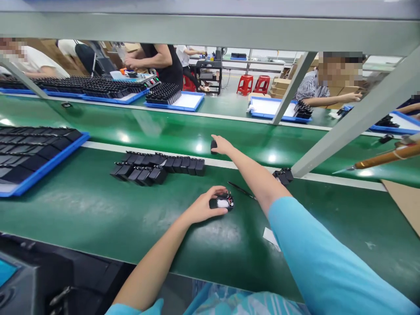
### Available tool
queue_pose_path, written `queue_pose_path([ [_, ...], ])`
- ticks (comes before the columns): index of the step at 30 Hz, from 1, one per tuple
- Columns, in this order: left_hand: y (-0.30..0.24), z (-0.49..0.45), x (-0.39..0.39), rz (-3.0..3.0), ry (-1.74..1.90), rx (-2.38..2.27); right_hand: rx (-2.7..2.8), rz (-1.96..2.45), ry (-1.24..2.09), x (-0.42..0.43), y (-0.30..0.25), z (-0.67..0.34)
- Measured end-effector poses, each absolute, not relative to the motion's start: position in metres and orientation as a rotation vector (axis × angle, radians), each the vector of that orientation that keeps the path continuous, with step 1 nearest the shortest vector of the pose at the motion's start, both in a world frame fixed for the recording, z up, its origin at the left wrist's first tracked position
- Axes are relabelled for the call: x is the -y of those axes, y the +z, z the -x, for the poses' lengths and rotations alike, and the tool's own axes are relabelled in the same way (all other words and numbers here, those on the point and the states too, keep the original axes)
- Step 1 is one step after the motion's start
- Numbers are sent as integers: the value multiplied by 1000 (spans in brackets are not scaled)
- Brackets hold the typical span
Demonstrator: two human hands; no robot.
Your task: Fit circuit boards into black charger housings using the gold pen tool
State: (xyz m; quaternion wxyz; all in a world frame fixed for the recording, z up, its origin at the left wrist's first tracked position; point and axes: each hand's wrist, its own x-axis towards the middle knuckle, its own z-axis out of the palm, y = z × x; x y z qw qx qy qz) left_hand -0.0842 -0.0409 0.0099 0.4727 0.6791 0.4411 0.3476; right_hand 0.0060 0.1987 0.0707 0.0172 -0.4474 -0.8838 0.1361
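Note:
My left hand (pixel 204 205) has its thumb and fingers around an open black housing (pixel 231 206) on the green bench. A white block (pixel 223 203) and red wires show inside this housing. Stretched forward over the green conveyor belt, my right hand (pixel 223 145) grips a small black box-shaped piece (pixel 214 147); whether the piece touches the belt is hard to tell. A thin black pen-like tool (pixel 242 190) lies between my arms. Near my right sleeve is a white slip (pixel 271 239).
Rows of black boxes (pixel 157 174) stand left of my hands, beside a blue-edged tray (pixel 49 162) of similar boxes. More black pieces (pixel 283 176) sit by the metal post. A soldering-iron-like tool (pixel 387 156) hangs at right. Co-workers and loaded trays line the belt's far side.

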Motion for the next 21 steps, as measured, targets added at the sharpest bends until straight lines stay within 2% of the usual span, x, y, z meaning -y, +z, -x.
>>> queue_pose_path([
  [6, 5, 85, 39, -1634, 855, -1017, 2919, 1157, 404, -183, 82, -43],
  [13, 0, 74, 29, -1553, 881, -1029, 3174, 1088, 456, -101, 90, -147],
  [21, 4, 56, 32, -1777, 927, -1249, 2843, 980, 427, -38, 98, -211],
])
